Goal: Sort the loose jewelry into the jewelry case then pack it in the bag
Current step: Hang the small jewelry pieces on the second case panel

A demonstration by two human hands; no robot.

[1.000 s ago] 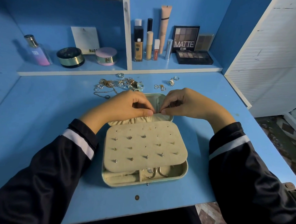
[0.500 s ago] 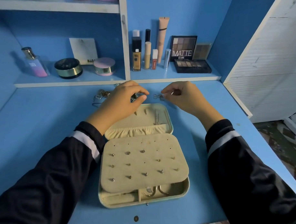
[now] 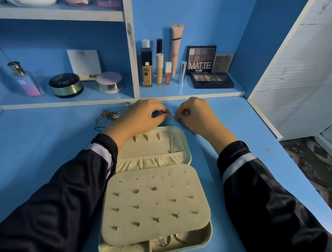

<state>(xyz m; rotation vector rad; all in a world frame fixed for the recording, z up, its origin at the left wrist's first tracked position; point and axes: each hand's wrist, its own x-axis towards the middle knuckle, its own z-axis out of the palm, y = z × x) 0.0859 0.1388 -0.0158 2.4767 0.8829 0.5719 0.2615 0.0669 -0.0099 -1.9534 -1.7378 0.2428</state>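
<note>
Just beyond the open jewelry case's (image 3: 189, 144) far edge, the left hand (image 3: 142, 115) and right hand (image 3: 196, 115), fingers curled, each pinch an end of one small metal piece (image 3: 173, 117) lying crosswise between them; the remaining loose jewelry (image 3: 108, 115) lies off the case's far-left corner, nearer the left hand.

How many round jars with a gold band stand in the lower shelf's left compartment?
2. The black-lidded round jar with gold band stands right of the clear pink-blue perfume bottle; the pink-lidded round jar stands further right, before the white card. None appears hidden.
</note>
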